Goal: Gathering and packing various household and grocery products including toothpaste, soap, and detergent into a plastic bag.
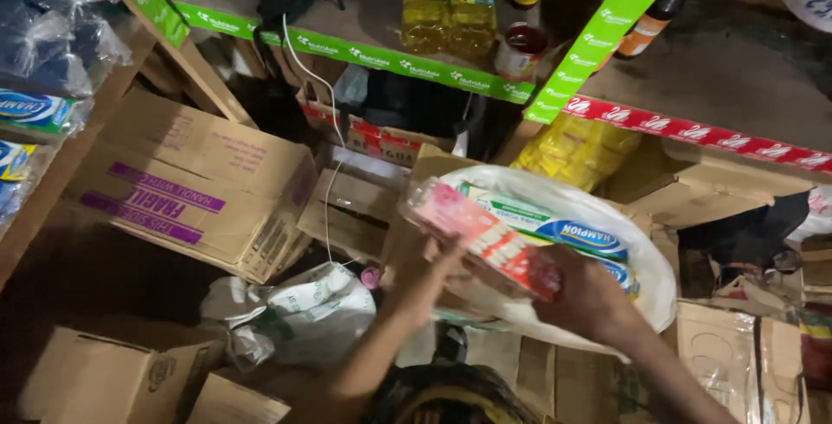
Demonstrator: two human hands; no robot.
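Note:
A long pink and red shrink-wrapped pack [482, 235] is held slantwise over a white plastic bag [643, 255]. My right hand [589, 296] grips its lower, red end. My left hand [426, 275] touches the pack from underneath near its pink upper end. Inside the bag lie white and green boxes with blue labels [565, 230]. The bag rests on cardboard boxes [520, 363].
A large brown carton with purple print [186, 185] stands at left. Shelves with green edging [407, 67] hold yellow oil bottles [449, 9] and dark bottles. Yellow packets [576, 151] sit under a red-edged shelf [693, 133]. A crumpled white bag [308, 311] and small cartons [104, 379] lie below.

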